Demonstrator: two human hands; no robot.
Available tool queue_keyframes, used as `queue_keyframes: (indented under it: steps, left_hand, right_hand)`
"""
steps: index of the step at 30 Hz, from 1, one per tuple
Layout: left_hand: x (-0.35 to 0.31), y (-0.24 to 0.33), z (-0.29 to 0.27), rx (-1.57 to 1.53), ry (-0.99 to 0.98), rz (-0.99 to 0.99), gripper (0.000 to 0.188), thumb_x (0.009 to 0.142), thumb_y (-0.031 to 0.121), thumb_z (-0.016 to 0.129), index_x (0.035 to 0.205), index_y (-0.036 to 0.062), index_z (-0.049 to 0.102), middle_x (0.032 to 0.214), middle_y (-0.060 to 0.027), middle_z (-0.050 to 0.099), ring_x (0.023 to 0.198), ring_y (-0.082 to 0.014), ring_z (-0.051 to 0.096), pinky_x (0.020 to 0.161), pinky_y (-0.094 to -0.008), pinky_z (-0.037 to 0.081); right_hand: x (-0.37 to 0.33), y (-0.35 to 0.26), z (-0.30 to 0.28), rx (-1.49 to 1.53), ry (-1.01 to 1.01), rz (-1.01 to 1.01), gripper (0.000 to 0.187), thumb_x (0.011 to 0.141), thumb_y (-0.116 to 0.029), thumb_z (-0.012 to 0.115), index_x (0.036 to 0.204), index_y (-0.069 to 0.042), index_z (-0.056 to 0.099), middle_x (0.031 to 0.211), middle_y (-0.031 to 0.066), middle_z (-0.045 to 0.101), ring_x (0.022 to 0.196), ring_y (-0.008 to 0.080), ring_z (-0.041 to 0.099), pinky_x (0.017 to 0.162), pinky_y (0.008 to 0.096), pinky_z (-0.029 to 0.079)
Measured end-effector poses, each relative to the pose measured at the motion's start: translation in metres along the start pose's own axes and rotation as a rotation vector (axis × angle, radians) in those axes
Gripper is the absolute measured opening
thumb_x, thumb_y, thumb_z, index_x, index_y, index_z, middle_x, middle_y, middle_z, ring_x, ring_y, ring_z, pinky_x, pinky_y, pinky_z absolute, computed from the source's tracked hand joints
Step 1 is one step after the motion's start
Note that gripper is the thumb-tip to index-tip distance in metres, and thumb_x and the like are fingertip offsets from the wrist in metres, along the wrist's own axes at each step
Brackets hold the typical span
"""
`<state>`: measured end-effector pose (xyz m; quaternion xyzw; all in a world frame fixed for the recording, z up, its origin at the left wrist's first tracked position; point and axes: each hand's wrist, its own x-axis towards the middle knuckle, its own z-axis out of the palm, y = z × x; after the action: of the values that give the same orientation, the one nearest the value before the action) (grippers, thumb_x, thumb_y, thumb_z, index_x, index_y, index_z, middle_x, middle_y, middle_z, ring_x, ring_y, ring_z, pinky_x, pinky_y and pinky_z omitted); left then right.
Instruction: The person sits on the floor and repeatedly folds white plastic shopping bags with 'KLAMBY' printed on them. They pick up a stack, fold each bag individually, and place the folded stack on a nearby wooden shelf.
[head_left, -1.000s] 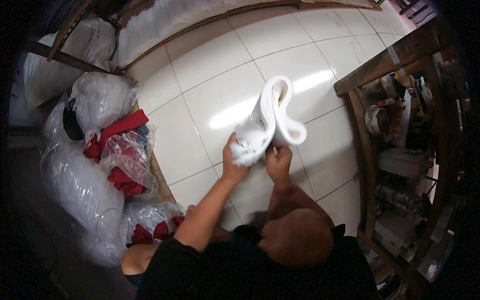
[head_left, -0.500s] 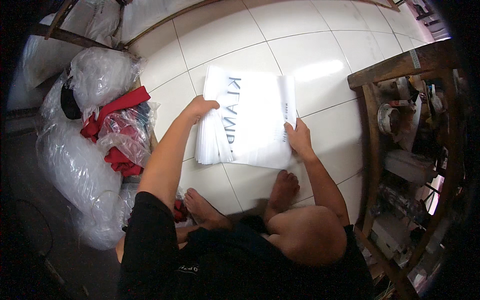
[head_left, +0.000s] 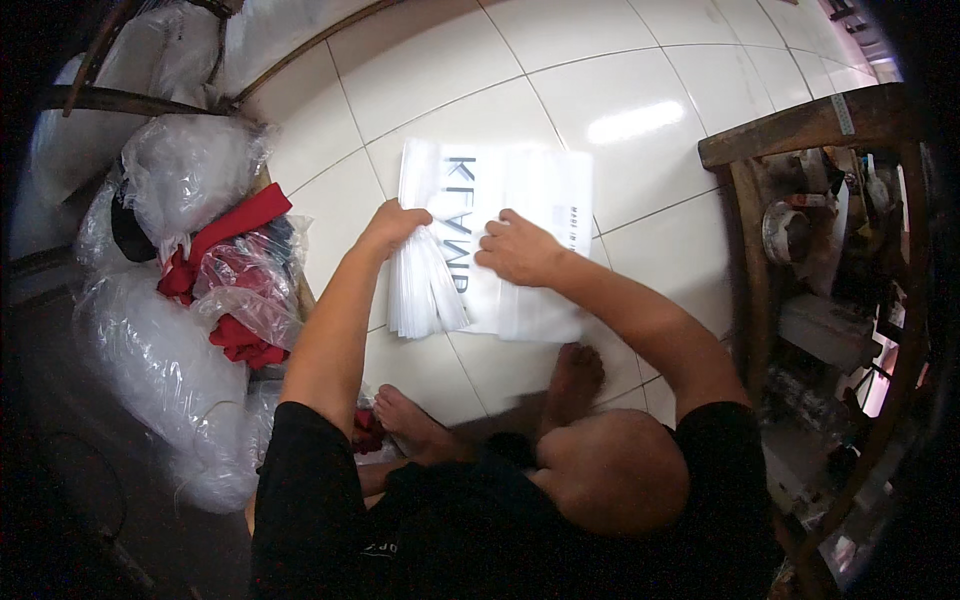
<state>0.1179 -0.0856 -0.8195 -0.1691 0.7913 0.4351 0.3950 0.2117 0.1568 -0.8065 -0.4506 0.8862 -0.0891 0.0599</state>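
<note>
A stack of thin white printed plastic bags lies spread in front of me, above the tiled floor. Its left side is gathered into many fanned layers toward the bottom. My left hand is closed around that gathered left edge, the thumb on top. Across the middle of the top bag, my right hand has its fingers curled against the plastic, beside a lengthwise crease; the fingertips are partly hidden. Dark letters run down the bag between my hands.
Clear plastic sacks and red cloth pile up on the left. A wooden rack crowded with cans and tools stands on the right. My bare feet rest on the pale tiles just below the bags.
My right hand has left the right edge of the bags and moved left onto their middle. A lengthwise crease now shows there. My left hand keeps its hold on the gathered edge.
</note>
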Motion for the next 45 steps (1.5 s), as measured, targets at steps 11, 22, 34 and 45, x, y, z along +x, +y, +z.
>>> queue_keyframes:
  steps: [11,22,34,45]
  left_hand:
    - [-0.002,0.000,-0.003,-0.110,-0.044,0.030,0.053,0.072,0.016,0.070,0.113,-0.0152,0.057,0.096,-0.0213,0.067,0.078,-0.0286,0.068,0.070,-0.0391,0.056]
    - [0.000,0.002,-0.020,-0.055,-0.058,0.023,0.049,0.075,0.016,0.069,0.114,-0.0113,0.059,0.095,-0.0175,0.068,0.078,-0.0261,0.067,0.070,-0.0368,0.055]
    - [-0.009,-0.001,-0.037,-0.011,0.002,0.021,0.050,0.074,0.018,0.069,0.114,-0.0103,0.059,0.094,-0.0169,0.067,0.076,-0.0259,0.067,0.069,-0.0367,0.055]
    - [-0.007,-0.002,-0.029,0.276,0.318,0.143,0.071,0.075,0.041,0.076,0.118,-0.0102,0.052,0.101,-0.0200,0.066,0.084,-0.0259,0.067,0.072,-0.0366,0.055]
  right_hand:
    - [-0.171,0.025,-0.041,0.107,-0.137,0.306,0.014,0.086,-0.024,0.059,0.087,-0.010,0.064,0.090,0.0073,0.062,0.100,0.0257,0.057,0.110,0.0522,0.030]
    - [-0.222,0.016,0.015,0.651,0.497,1.478,0.039,0.084,-0.021,0.067,0.111,0.006,0.059,0.090,0.0205,0.063,0.087,0.0362,0.062,0.081,0.0443,0.050]
    - [-0.181,0.002,0.005,0.601,0.196,1.361,0.029,0.085,-0.022,0.063,0.092,0.005,0.056,0.092,0.0270,0.060,0.092,0.0425,0.059,0.085,0.0502,0.047]
    - [-0.166,-0.012,-0.003,0.499,0.190,1.411,0.035,0.085,-0.020,0.065,0.104,0.006,0.052,0.101,0.0277,0.057,0.102,0.0437,0.056,0.091,0.0498,0.046]
